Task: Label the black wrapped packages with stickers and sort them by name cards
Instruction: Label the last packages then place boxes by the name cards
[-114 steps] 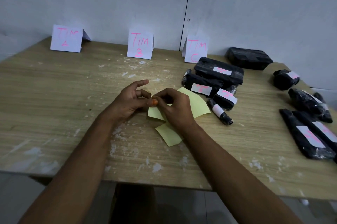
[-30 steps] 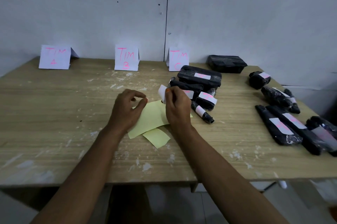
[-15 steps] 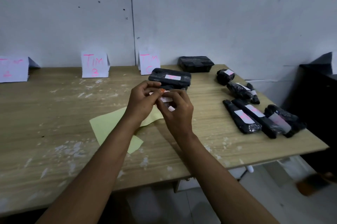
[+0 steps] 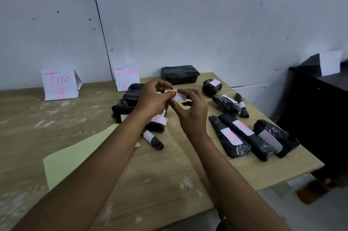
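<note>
Black packages, white stickers pink-scrawled; pink-lettered white name cards; pale yellow-green sheet.

A bare workroom — a scuffed wooden table against a plain grey panel wall, a black cabinet beside the table.

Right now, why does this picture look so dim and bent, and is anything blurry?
Head view: lighting is dim and bluish; the wide lens curves the wall seam; the hands' white sticker looks soft; the orange object on the floor is smeared; wrapped packages show faint glints.
</note>
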